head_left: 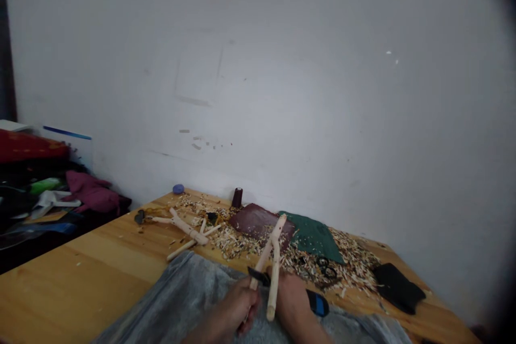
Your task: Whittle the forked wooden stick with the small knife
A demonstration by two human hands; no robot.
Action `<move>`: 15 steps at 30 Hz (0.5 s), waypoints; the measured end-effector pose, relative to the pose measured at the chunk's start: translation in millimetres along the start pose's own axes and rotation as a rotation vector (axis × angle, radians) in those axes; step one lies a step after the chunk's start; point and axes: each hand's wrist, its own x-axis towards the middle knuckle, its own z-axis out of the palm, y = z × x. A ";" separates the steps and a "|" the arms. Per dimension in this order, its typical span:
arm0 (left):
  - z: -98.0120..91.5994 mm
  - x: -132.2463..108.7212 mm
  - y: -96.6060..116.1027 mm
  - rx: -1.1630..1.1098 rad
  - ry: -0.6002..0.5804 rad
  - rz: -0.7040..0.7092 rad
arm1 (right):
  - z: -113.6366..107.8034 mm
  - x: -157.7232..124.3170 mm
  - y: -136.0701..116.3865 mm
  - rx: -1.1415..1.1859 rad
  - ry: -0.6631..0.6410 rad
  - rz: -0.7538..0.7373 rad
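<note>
My left hand [237, 305] grips the lower part of a peeled forked branch [271, 250], whose pale fork rises above my lap. My right hand [290, 301] is shut around a knife with a black blade [258, 276] and a blue-and-black handle [317, 303]. The blade lies against the branch near my left hand. Part of the handle is hidden by my right hand. A grey cloth [173, 290] covers my lap beneath both hands. Another peeled branch [187, 231] lies on the wooden table [72, 274], among pale wood shavings [242, 242].
A dark red leather pad [258, 224], green cloth [312, 236], scissors [326, 271] and a black pouch [398, 287] lie on the table. A dark spool [237, 198] stands by the white wall. Heaped clothes [92, 193] lie beyond the table's left edge.
</note>
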 end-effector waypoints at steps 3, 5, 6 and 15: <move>-1.5 3.6 -0.4 0.026 0.008 -0.001 | -1.3 -3.4 -11.5 0.017 -0.003 -0.040; -1.4 4.3 -0.6 0.037 0.009 0.017 | -1.8 -1.6 -4.1 0.009 0.014 -0.015; -1.0 4.1 -0.7 0.041 0.011 0.028 | -1.9 0.5 3.4 0.001 0.027 0.011; -0.7 3.5 -2.1 0.072 0.028 0.040 | -1.2 6.5 28.9 -0.010 0.054 0.106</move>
